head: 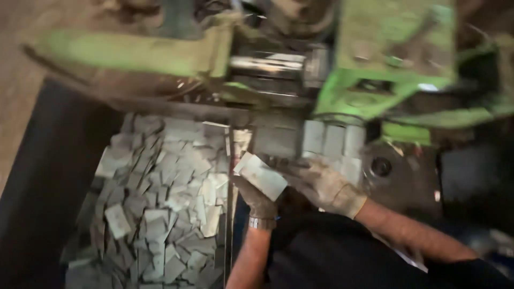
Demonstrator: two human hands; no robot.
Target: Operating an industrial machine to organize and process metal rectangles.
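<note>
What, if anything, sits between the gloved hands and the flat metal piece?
Nothing visible: the left hand holds the flat metal piece from below, and the right hand is at its far end, though blur hides exact contact.

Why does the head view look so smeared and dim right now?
Head view: motion blur smears the green machine body; the flat grey metal plate in the gloved left hand stays readable; glare streaks the shiny steel shaft; left edge sinks into shadow.
</note>
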